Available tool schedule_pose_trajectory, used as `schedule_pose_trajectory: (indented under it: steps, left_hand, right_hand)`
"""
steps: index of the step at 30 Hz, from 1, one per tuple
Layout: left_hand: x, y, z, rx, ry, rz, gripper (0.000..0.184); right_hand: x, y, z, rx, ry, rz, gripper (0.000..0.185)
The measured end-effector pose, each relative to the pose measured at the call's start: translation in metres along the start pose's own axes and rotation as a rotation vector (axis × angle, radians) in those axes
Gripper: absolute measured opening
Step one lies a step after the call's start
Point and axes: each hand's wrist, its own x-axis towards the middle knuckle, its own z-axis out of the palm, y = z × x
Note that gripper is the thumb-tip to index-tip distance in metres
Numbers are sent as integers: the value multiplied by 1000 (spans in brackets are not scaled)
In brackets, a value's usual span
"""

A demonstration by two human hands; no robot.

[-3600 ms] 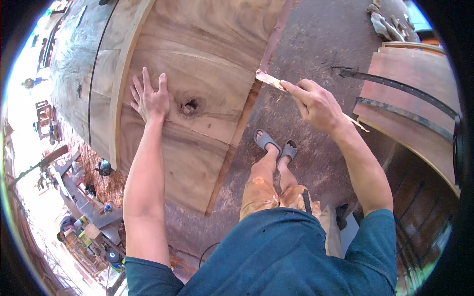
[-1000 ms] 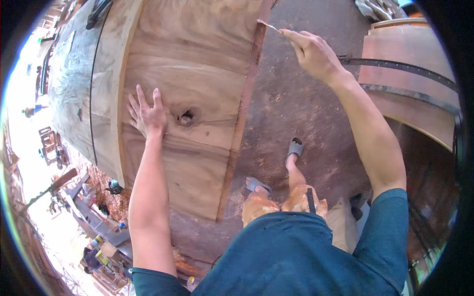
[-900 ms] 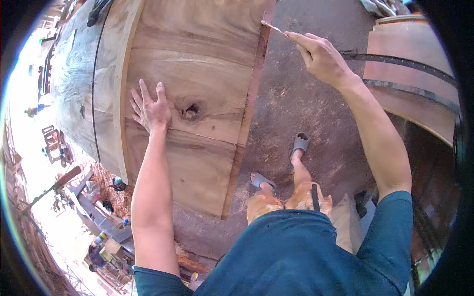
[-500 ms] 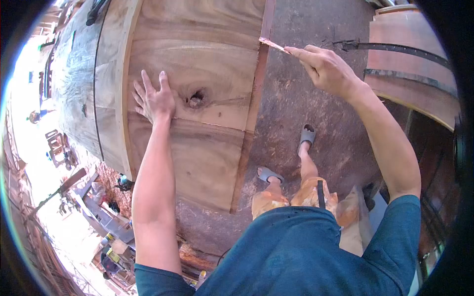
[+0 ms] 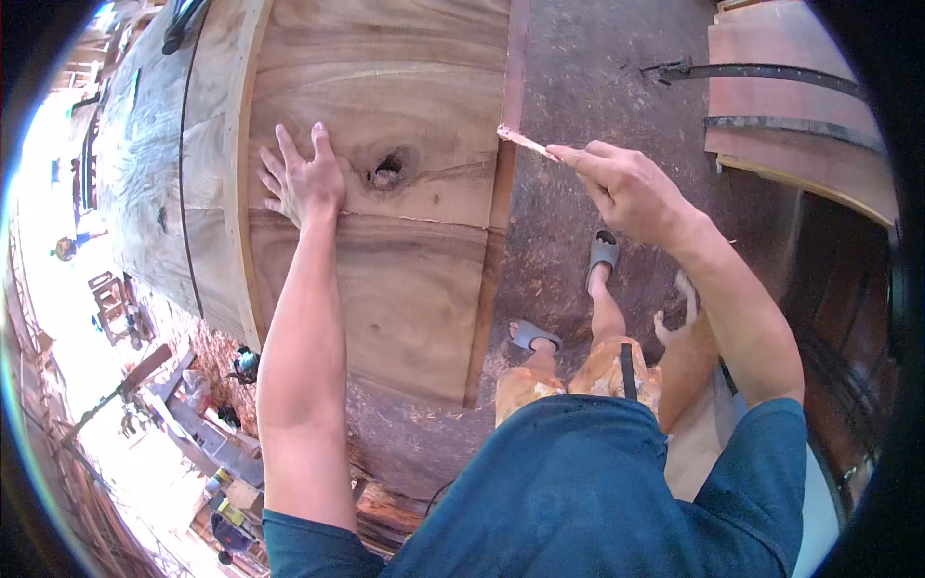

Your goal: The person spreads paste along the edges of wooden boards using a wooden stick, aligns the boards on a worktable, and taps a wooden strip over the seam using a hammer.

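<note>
My left hand (image 5: 306, 180) lies flat with spread fingers on a large wooden panel (image 5: 385, 308), left of a dark knot hole (image 5: 387, 171). Between the thumb and fingers of my right hand (image 5: 621, 188) is a thin flat stick (image 5: 528, 144), its tip coated in pinkish paste. That tip touches the panel's right edge. Above it, a pinkish strip (image 5: 516, 58) runs along the edge; below it the edge strip (image 5: 489, 289) looks brown. My right palm is turned away from view.
At the right, curved pinkish boards (image 5: 790, 96) carry dark metal bars. My sandalled feet (image 5: 568, 294) stand on the stained floor (image 5: 617, 58). A tan shape (image 5: 686, 356), apparently an animal, is beside my right leg. Tools and wood pieces (image 5: 207, 424) lie at lower left.
My right hand and the stick have moved down along the panel edge, towards my body, and the pinkish strip reaches lower. My left hand keeps its place on the panel. Tan limbs now show beside my leg.
</note>
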Motion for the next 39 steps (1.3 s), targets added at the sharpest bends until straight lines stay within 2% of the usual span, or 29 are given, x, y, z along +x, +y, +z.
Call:
schedule_pose_trajectory:
  steps: [8, 15, 18, 22, 23, 26, 30, 34, 35, 39]
  left_hand:
    - [0, 0, 2, 2, -7, 1, 84]
    - [0, -1, -1, -5, -21, 4, 83]
    - [-1, -1, -2, -3, -24, 4, 83]
    - [0, -3, -1, 0, -14, 9, 83]
    - [0, -3, 0, -4, -10, 11, 82]
    - [0, -1, -2, -14, -5, 13, 82]
    - [1, -4, 1, -25, -1, 10, 83]
    - [-1, -2, -5, 0, -28, 1, 84]
    - [1, -2, -4, 2, -28, -2, 84]
    - [4, -3, -6, 4, -80, -14, 86]
  right_hand:
    - [-33, -28, 24, 31, -30, 55, 44]
    - [-62, -49, 45, -109, -42, -13, 53]
    - [-63, -41, 37, -125, -13, -121, 46]
    - [-33, -12, 29, -73, 250, -18, 48]
    - [-27, -6, 34, -78, 244, 8, 49]
    - [-26, -3, 52, -134, 288, -107, 52]
    - [-44, -16, 58, -139, 147, -55, 58]
    - [-57, -35, 36, -173, -19, -75, 52]
    - [-54, -38, 26, -145, -19, -117, 47]
    - [-13, -20, -4, -27, 96, 88, 42]
